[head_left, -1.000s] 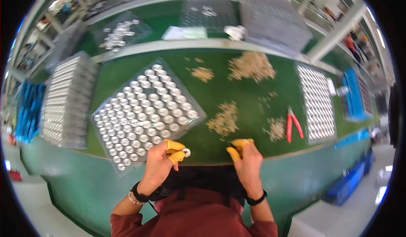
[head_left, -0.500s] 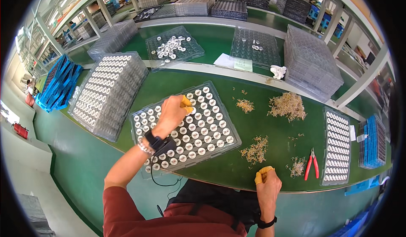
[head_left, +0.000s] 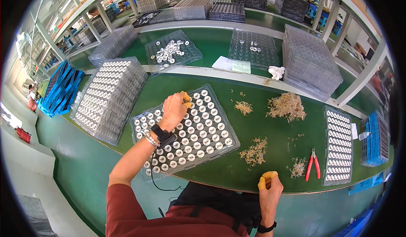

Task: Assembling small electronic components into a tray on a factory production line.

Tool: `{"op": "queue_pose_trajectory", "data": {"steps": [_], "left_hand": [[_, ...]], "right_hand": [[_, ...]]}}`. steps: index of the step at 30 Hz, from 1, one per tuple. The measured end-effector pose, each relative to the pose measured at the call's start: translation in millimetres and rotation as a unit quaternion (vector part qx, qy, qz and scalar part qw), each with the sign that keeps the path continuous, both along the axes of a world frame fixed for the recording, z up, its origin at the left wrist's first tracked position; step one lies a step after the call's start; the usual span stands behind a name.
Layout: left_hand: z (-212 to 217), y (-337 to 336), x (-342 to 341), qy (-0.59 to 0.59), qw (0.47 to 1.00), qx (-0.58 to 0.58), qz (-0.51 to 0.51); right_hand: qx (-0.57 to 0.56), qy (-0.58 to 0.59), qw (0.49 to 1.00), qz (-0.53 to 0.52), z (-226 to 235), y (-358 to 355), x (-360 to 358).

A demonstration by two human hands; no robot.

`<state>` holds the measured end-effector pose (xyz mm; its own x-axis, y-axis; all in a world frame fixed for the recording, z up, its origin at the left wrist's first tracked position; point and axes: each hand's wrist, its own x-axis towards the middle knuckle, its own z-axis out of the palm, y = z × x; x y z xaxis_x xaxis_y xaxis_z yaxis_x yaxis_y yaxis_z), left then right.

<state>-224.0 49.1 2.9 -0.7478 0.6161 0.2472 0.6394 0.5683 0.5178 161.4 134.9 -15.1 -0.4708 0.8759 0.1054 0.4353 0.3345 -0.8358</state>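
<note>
My left hand (head_left: 174,109) reaches over a clear plastic tray (head_left: 234,143) filled with rows of round white parts (head_left: 191,130). Yellow finger covers are on its thumb and forefinger, which curl toward each other at a part near the tray's far edge. What lies between them is too small to make out. Beyond the table's front edge, low and to the right, my right hand (head_left: 270,193) has its yellow-covered fingertips pressed together; anything in them is hidden. Nearest to it are a loose pile of small wire-legged pieces (head_left: 253,151) and red-handled cutting pliers (head_left: 313,165).
More wire-legged pieces (head_left: 286,106) are heaped at the far right. A filled tray (head_left: 338,146) lies at the right edge. Stacked trays (head_left: 112,95) stand left. On the raised shelf are a tray of loose white parts (head_left: 173,51) and stacked clear trays (head_left: 311,61).
My left hand has shifted slightly up the tray, its fingertips toward the far edge. The right hand stays closed, in nearly the same place. The whole view has moved a little.
</note>
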Motion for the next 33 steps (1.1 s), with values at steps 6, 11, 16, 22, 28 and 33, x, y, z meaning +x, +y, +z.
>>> {"op": "queue_pose_trajectory", "data": {"steps": [6,11,16,22,28,33], "left_hand": [[-6,5,-2,0.073,0.996,-0.034,-0.039],[-2,1,-2,0.016,0.999,-0.003,-0.041],[9,-16,13,-0.070,0.987,0.142,-0.037],[34,-50,124,-0.428,0.880,0.165,-0.122],[19,-60,209,-0.604,0.756,0.196,-0.160],[13,-59,228,-0.636,0.717,0.224,-0.177]], "right_hand": [[0.003,0.019,1.000,-0.010,-1,-2,0],[-0.001,0.027,0.999,-0.019,-3,-2,3],[-0.021,0.072,0.997,-0.024,-13,0,10],[-0.223,0.267,0.935,0.063,8,-13,-13],[-0.200,0.277,0.928,0.146,12,-33,-27],[-0.125,0.253,0.950,0.133,10,-36,-25]]}}
